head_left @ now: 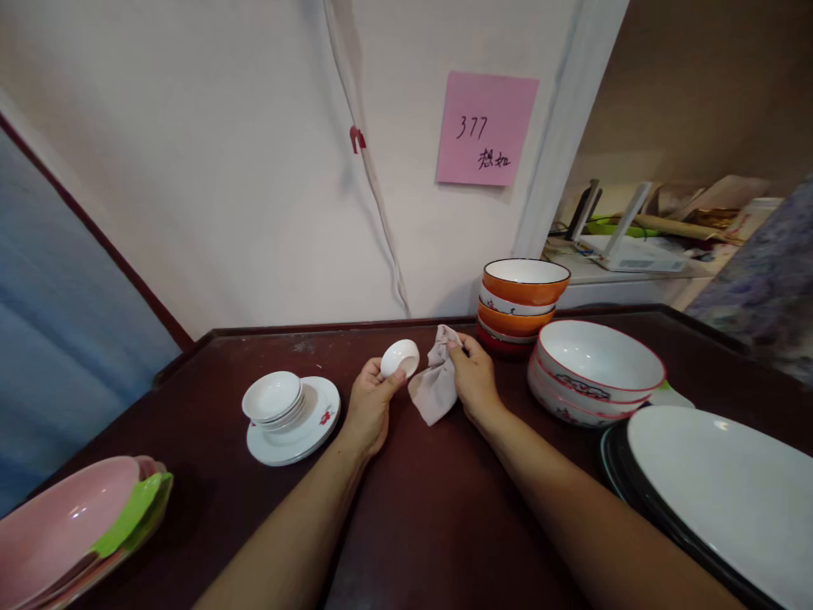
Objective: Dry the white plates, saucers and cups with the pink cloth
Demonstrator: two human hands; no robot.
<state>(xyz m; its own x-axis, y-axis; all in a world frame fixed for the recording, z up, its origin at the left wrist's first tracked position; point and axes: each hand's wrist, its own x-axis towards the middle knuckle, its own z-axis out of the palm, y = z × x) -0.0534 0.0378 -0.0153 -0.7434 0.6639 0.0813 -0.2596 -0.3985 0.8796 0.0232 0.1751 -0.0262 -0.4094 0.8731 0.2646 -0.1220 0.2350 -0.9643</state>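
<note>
A small white dish [395, 357] is pinched by its edge in my left hand [370, 403], tilted above the dark red-brown table [406, 542]. Just to its right, my right hand [475, 373] is closed on a crumpled, pale pinkish cloth [437, 391], whose lower end hangs loose. Dish and cloth are apart. Left of my left hand, a short stack of small white dishes [273, 398] sits on white plates [321, 407] with a red flower print.
Stacked orange and white bowls [526, 292] stand at the back right, with larger red-rimmed bowls [594, 364] before them. Big oval plates [730, 483] lie front right, pink dishes [76, 517] front left. A wall [254, 169] rises behind the table.
</note>
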